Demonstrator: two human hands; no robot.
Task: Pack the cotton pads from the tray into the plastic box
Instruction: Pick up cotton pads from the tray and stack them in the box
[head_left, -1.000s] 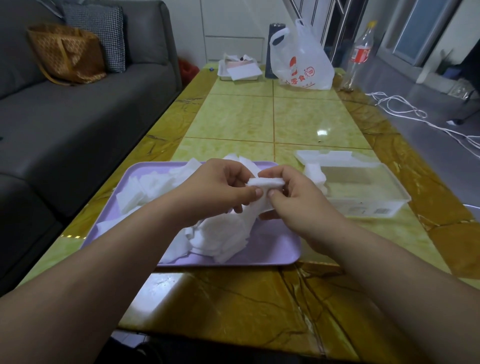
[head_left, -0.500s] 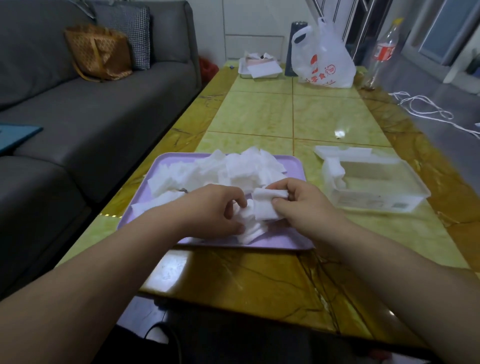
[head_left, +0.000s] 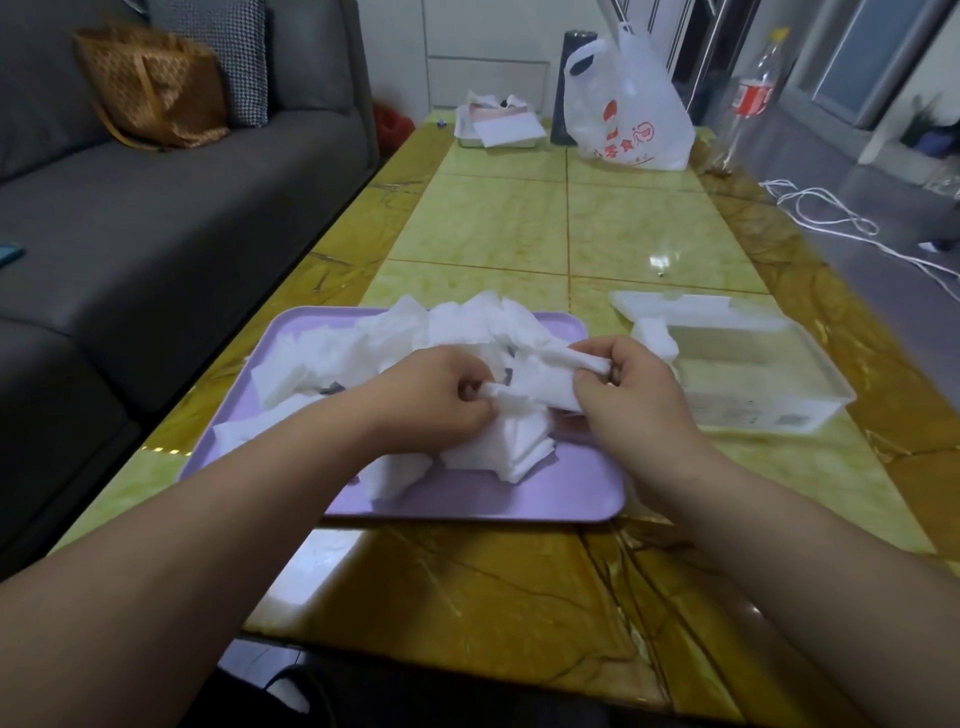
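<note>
While both hands work over the tray (head_left: 519, 499), the head view shows it lying on the table (head_left: 519, 587) with a loose heap of cotton pads (head_left: 457, 327) over its far and left part. The right hand (head_left: 634, 400), above the right half of the tray, holds a small bundle of pads (head_left: 545, 384) between thumb and curled fingers. The left hand (head_left: 441, 400), above the middle of the tray, pinches the left end of this bundle, or a pad touching it; I cannot tell which. The plastic box (head_left: 779, 415) stands open just right of the tray, and a few pads already lie in its end nearest the tray.

I judge the risk is in the bundle. The pads are soft and not aligned, so a light pinch may let some slide out onto the tray or the table beside it. The box looks light, so pressing pads in at one end may push it away from the tray.
</note>
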